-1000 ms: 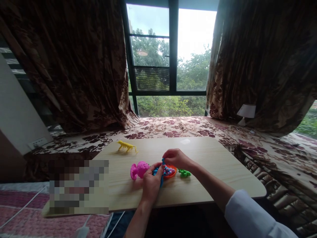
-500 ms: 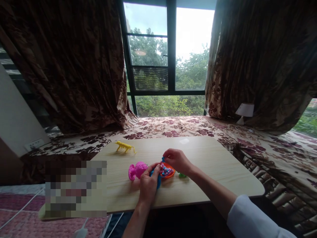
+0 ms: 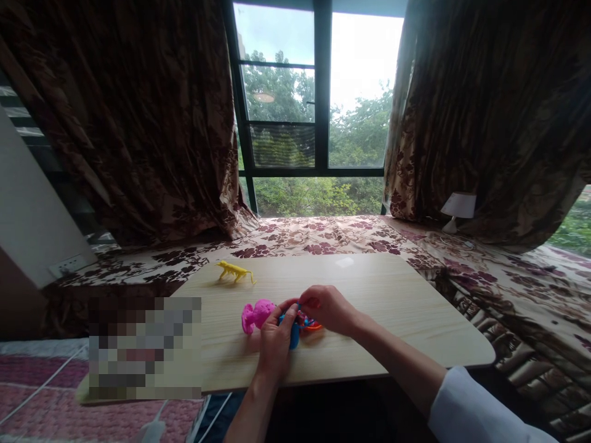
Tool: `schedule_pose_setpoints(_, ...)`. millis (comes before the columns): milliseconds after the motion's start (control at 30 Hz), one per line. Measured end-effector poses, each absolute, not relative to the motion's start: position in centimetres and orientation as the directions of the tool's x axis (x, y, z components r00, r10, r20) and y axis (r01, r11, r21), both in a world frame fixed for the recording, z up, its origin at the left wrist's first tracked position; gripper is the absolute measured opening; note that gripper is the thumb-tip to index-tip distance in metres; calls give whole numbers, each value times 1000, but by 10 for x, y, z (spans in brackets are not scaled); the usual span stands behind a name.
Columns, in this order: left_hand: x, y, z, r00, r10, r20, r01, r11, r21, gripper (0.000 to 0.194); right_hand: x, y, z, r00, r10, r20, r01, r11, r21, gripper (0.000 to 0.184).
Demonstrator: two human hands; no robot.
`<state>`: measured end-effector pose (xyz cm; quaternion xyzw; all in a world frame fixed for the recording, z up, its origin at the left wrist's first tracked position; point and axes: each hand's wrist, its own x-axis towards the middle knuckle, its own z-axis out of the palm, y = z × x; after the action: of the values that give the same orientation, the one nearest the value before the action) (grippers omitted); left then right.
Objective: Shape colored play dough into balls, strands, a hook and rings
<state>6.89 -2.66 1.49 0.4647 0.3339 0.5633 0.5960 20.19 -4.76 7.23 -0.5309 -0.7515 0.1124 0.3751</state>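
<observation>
One steadying grip, it seems: the left hand (image 3: 276, 339) clasps a blue toy (image 3: 294, 338), the right hand (image 3: 331, 309) pinches a blue bit (image 3: 299, 306), orange bowl (image 3: 314, 328) handy beneath.

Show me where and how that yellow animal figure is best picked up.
Pinch the yellow figure around mid-body, probably from above: it stands on its legs on the table, leaving its long back exposed upward. Its thin legs and tail look like weaker places to hold.
</observation>
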Motion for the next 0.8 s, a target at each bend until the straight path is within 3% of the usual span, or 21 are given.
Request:
schedule_pose_setpoints(267, 68, -23, 11, 121, 989, 86, -396, -32, 918, 40, 207, -44, 70, -206, 884, 419, 652, 443, -615, 15)
schedule_pose_setpoints(500, 70, -24, 10, 127, 986, 107, -386, -50, 921, 35, 208, -43, 73, -280, 841, 462, 738, 496, -456, 15)
schedule_pose_setpoints(700, 67, -23, 11, 58, 995, 79, -387, -50, 921, 33, 216, -35, 69, -194, 909, 370, 906, 310, -287, 20)
schedule_pose_setpoints(800, 66, -22, 13, 30, 998, 47, -461, -28, 887, 29, 226, -33, 71, -228, 918, 325, 923, 310, -230, 27)
